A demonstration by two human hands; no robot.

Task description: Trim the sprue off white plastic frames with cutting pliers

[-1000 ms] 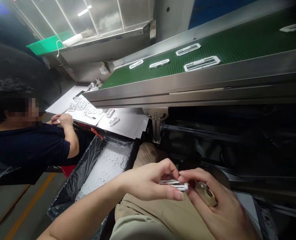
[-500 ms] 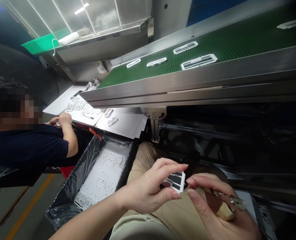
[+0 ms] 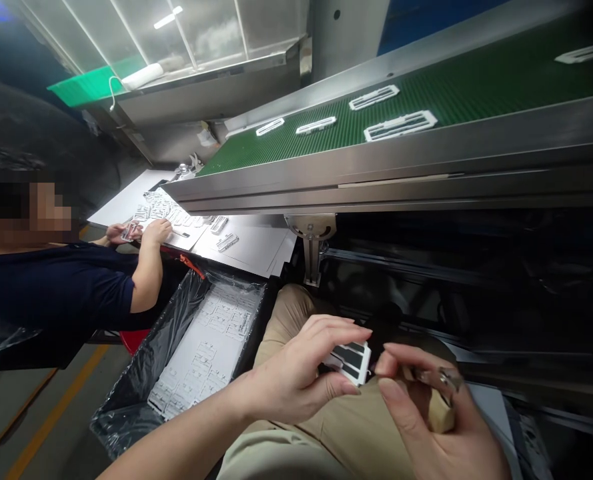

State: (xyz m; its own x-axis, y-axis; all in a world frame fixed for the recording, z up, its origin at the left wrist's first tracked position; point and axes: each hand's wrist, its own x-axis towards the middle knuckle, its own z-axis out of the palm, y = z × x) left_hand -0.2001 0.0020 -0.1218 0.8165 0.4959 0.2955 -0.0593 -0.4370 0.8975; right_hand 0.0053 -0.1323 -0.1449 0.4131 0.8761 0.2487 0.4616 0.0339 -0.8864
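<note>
My left hand (image 3: 309,373) is closed on one end of a white plastic frame (image 3: 360,363) with long slots, held above my lap. Its fingers hide the rest of the frame. My right hand (image 3: 441,413) is just to the right of the frame, thumb and forefinger curled close together beside its free end. Tucked in the right palm is a small metal hand tool (image 3: 446,379) with a tan wrapped handle (image 3: 440,412); its exact kind is unclear. A tiny thin bit shows at the frame's edge, too small to name.
Several white frames lie on the green conveyor belt (image 3: 326,141) ahead. A plastic-lined black crate (image 3: 149,363) with rows of frames stands at my left. Beyond it, a co-worker (image 3: 56,287) handles frames at a white table (image 3: 256,250) with a pile on it.
My right hand has shifted slightly left and its fingers have curled in more; the tool has tilted. The left hand stays nearly still. The co-worker's hand has reached right over the table.
</note>
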